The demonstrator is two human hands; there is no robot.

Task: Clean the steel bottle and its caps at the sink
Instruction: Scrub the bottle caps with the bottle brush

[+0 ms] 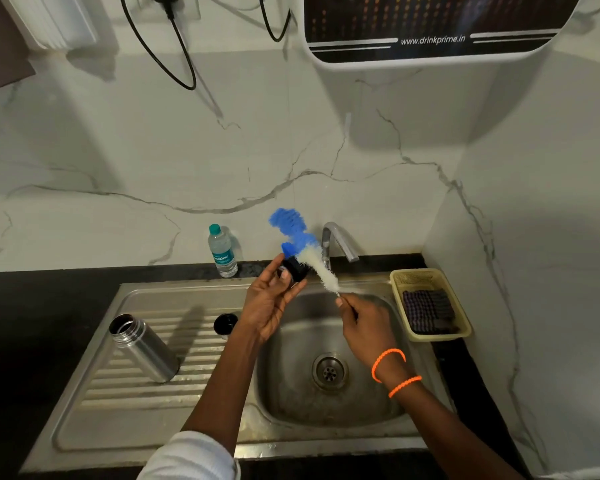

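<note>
Hands meet over the sink [201, 344]: the left hand [269, 301] curls around a black cap [294, 269], the right hand [366, 332] pinches a bottle brush [303, 244] whose bristles touch that cap. Steel bottle [144, 346] stands open on the drainboard, second cap [225, 323] beside it.

White marble-look wall [222, 161] with grey veins, meeting a side wall [534, 202] at the right corner. Dark desk [32, 306] runs along it. 2 black cables [174, 46] hang from a plug at top. Water purifier [430, 26] mounted top right, casting a shadow below. Plastic water bottle [222, 251] upright against the wall. Beige basket [430, 303] holding a dark cloth [428, 311], right side.
</note>
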